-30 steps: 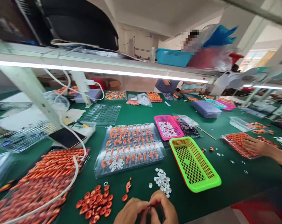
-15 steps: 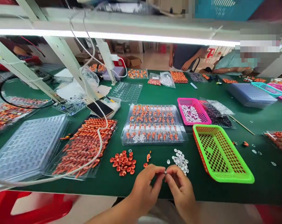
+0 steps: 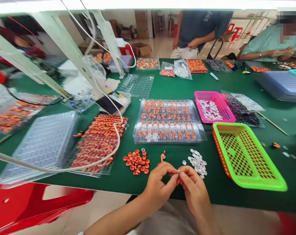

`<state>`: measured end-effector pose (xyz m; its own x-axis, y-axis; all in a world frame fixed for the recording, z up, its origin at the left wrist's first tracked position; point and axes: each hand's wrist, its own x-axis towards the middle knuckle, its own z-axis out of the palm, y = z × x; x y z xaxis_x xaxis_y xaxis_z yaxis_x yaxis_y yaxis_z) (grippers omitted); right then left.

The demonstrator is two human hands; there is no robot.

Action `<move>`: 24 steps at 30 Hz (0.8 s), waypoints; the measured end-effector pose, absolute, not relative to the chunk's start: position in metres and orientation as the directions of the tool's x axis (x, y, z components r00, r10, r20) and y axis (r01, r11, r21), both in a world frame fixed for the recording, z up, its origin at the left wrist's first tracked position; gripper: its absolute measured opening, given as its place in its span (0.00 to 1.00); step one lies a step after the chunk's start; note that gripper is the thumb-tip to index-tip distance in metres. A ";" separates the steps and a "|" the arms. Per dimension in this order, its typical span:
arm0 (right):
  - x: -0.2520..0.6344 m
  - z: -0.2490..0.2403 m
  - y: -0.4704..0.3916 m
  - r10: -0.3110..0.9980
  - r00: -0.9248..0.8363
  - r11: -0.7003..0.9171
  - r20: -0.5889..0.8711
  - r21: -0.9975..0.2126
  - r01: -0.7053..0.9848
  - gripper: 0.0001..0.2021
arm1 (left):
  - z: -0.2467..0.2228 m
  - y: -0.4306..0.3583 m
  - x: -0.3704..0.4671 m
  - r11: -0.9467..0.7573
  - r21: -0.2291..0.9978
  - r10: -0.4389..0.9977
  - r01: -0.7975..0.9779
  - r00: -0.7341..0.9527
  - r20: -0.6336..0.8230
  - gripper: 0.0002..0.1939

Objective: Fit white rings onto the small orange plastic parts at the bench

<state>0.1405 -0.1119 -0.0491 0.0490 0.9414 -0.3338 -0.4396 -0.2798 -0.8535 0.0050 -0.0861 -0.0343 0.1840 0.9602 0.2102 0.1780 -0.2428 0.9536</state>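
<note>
My left hand (image 3: 160, 185) is closed in a pinch at the table's front edge. Its fingertips meet those of my right hand (image 3: 195, 188), also pinching, on a tiny grey piece (image 3: 179, 172) too small to name. A bit of orange shows between the hands below it. Left of my hands lies a pile of shiny orange discs (image 3: 137, 162). Just beyond my left fingers is a single curved orange part (image 3: 163, 157). White round discs (image 3: 198, 163) are heaped past my right hand.
Ahead stands a clear tray (image 3: 170, 127) of orange parts. A green basket (image 3: 251, 156) and a pink basket (image 3: 230, 111) stand to the right. Orange pieces fill a tray (image 3: 94, 147) at left, crossed by a white cable (image 3: 117, 137) beside stacked clear trays (image 3: 47, 140). Co-workers are across the table.
My view has tilted down and a little left, so the table sits higher in the picture. Both hands stay together on the tiny piece; orange now shows between them.
</note>
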 end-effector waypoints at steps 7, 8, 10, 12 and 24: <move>0.143 -0.065 -0.106 0.920 0.016 -0.356 -0.391 -0.854 -0.379 0.18 | -0.043 -0.084 0.004 -0.312 0.921 0.947 0.233 0.158 0.281 0.05; 0.143 -0.066 -0.106 0.914 0.008 -0.373 -0.405 -0.849 -0.374 0.19 | -0.043 -0.084 0.004 -0.325 0.914 0.943 0.243 0.157 0.294 0.05; 0.145 -0.067 -0.106 0.903 -0.012 -0.405 -0.430 -0.840 -0.362 0.20 | -0.043 -0.084 0.004 -0.354 0.900 0.933 0.256 0.158 0.322 0.05; 0.147 -0.067 -0.107 0.899 -0.023 -0.416 -0.436 -0.840 -0.349 0.20 | -0.041 -0.084 0.003 -0.383 0.885 0.922 0.265 0.176 0.346 0.05; 0.142 -0.053 -0.113 0.912 -0.100 -0.392 -0.397 -0.777 -0.492 0.13 | -0.039 -0.083 -0.006 -0.437 0.864 0.884 0.252 0.298 0.360 0.05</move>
<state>0.1421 -0.1131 -0.0534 -0.1000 0.9124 -0.3969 -0.4919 -0.3920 -0.7774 -0.0056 -0.0834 -0.0390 0.2979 0.8840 0.3603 0.2519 -0.4369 0.8635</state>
